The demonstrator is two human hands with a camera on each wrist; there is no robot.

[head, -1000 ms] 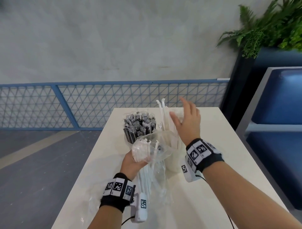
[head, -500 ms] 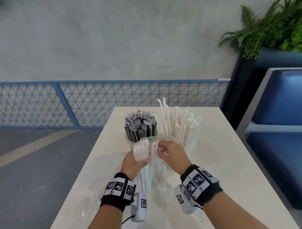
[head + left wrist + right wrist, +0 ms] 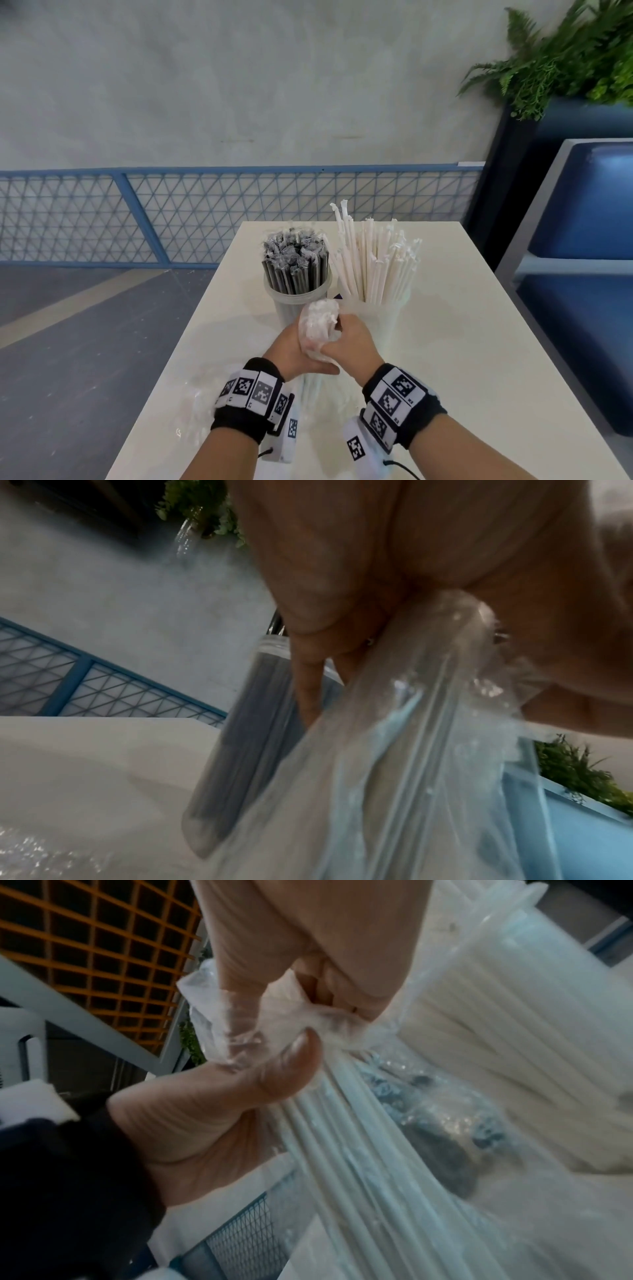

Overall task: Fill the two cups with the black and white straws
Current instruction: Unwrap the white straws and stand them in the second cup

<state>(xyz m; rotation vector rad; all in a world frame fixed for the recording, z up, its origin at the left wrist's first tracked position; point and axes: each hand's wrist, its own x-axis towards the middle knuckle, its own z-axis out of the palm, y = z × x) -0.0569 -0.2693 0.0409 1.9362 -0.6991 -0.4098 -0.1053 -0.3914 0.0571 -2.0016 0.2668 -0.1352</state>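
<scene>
On the white table [image 3: 462, 342] stand two clear cups. The left cup [image 3: 291, 308] is packed with black straws [image 3: 295, 263]; the right cup [image 3: 383, 318] holds white straws [image 3: 373, 260] fanned out. In front of them both hands hold a clear plastic bag of white straws [image 3: 318, 323] upright. My left hand [image 3: 291, 347] grips the bundle from the left, thumb across it. My right hand [image 3: 354, 339] pinches the bag's film near its top [image 3: 274, 1020]. Through the bag [image 3: 428, 750] the black-straw cup [image 3: 246, 723] shows close behind.
A crumpled clear wrapper [image 3: 195, 407] lies on the table's near left, by its edge. A blue mesh fence [image 3: 171, 212] runs behind the table. A blue bench [image 3: 582, 240] and a planter with ferns [image 3: 565, 51] stand at the right.
My right hand left the white straws in the right cup, came back to the bag and now pinches its film. The bag's open mouth has been gathered around the straw tips.
</scene>
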